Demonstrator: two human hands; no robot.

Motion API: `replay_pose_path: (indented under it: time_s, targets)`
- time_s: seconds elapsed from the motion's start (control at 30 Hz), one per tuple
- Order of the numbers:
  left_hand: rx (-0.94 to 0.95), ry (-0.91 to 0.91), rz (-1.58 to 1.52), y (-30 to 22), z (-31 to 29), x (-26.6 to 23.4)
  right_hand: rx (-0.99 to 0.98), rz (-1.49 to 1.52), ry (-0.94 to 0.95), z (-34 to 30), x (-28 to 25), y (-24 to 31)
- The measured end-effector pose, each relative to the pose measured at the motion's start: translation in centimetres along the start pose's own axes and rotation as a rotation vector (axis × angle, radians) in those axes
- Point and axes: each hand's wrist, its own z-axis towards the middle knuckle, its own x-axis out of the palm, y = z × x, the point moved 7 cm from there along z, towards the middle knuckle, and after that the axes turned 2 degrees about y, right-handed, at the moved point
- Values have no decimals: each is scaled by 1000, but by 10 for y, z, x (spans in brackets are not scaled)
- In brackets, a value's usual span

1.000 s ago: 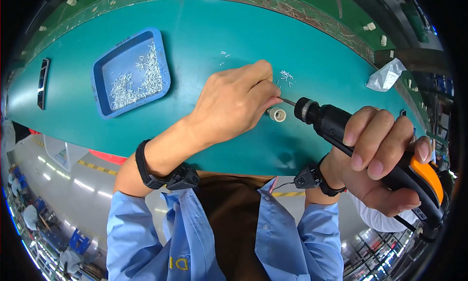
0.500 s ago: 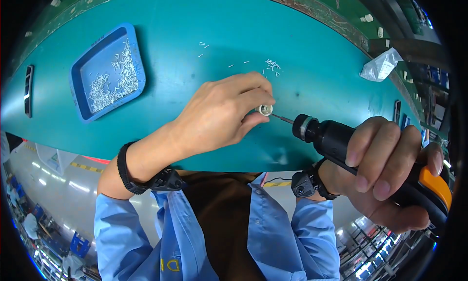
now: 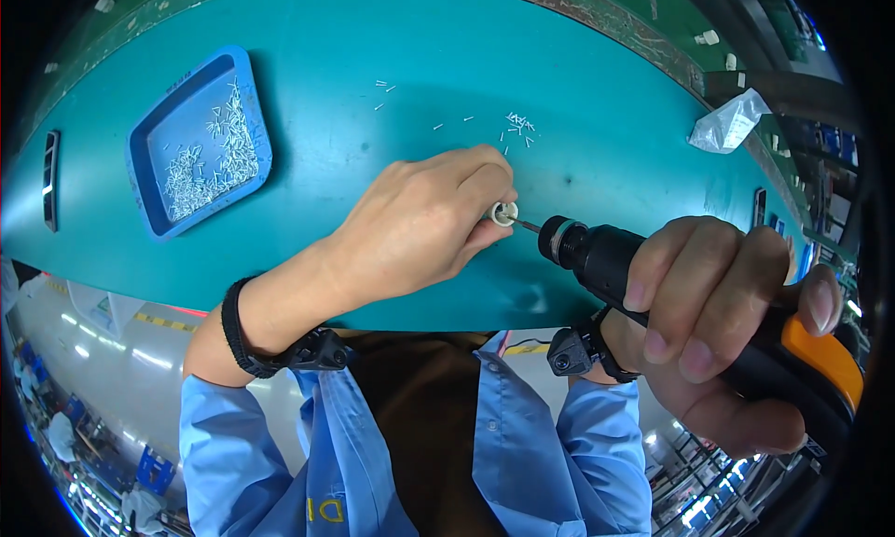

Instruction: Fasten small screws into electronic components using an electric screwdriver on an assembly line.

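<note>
Screwdriver (image 3: 606, 260), black and orange, is clasped in the right hand (image 3: 718, 313), its tip at the open mouth of an off-white round part (image 3: 503, 213) pinched in the left hand (image 3: 419, 215). Beyond the left hand, slim silvery pieces (image 3: 520, 122) lie on the desk (image 3: 326, 99); left of it stands a blue tray (image 3: 263, 159) holding many more.

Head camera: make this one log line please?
left hand: holds cream round hollow part; right hand: holds black-orange power driver; thin metal bit: at part's opening; blue rectangular tray: holds silvery pins
</note>
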Motion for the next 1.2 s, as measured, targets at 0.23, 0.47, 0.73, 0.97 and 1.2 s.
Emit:
replay_pose_path:
  time_s: [0.23,0.47,0.73,0.97,1.2]
  targets:
    - [-8,6,-8,0,0,0,-136,68,-48,-11,-1,-10]
    - [-11,10,-15,2,0,0,-98,-17,68,-5,-1,-6]
    - [-21,23,-14,2,-1,-1,-27,14,-23,3,5,-8]
    - [0,2,-3,2,-2,1,-50,-1,21,-2,4,-10]
    - [-30,-3,-7,2,-3,0,-135,90,-75,-8,4,-23]
